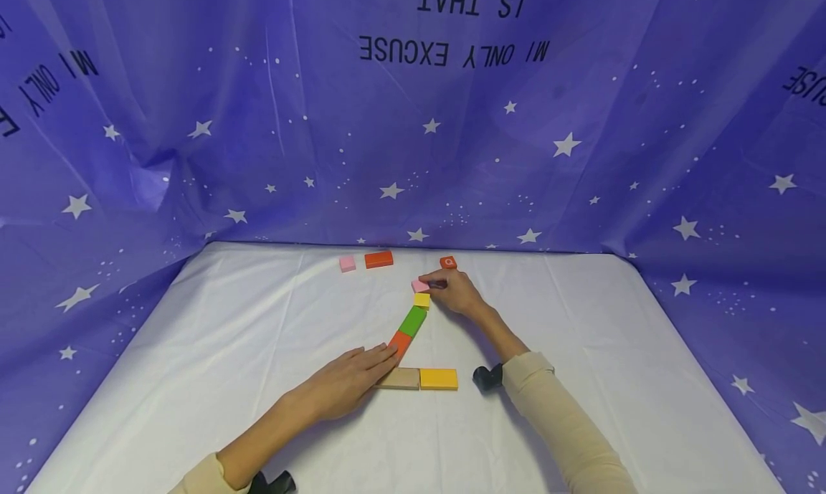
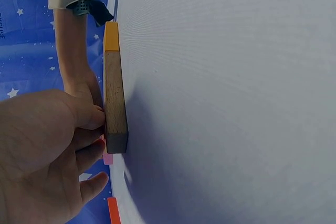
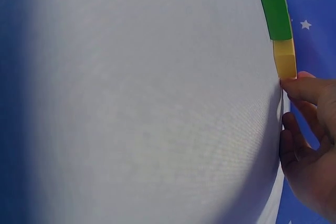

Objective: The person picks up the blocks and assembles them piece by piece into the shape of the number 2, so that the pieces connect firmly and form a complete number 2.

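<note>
My right hand point(image 1: 457, 292) pinches a small pink block point(image 1: 418, 286) between thumb and fingertips, at the far end of a line of blocks. From there the line runs toward me: a yellow cube point(image 1: 422, 300), a green block point(image 1: 412, 321) and an orange-red block point(image 1: 401, 345). The fingers of my left hand point(image 1: 345, 383) lie extended on the orange-red block. Below them, a plain wooden block point(image 2: 114, 87) sits end to end with an orange-yellow block point(image 1: 439, 379). In the right wrist view, the thumb is right at the yellow cube point(image 3: 285, 61), and the pink block is mostly hidden.
Toward the back of the white-covered table point(image 1: 548, 322) lie another pink block point(image 1: 348, 264), a red block point(image 1: 378, 259) and a red block with a white mark point(image 1: 448, 262). A blue star-patterned cloth point(image 1: 387, 150) hangs behind. Black wrist gear point(image 1: 487, 379) sticks out beside the right sleeve.
</note>
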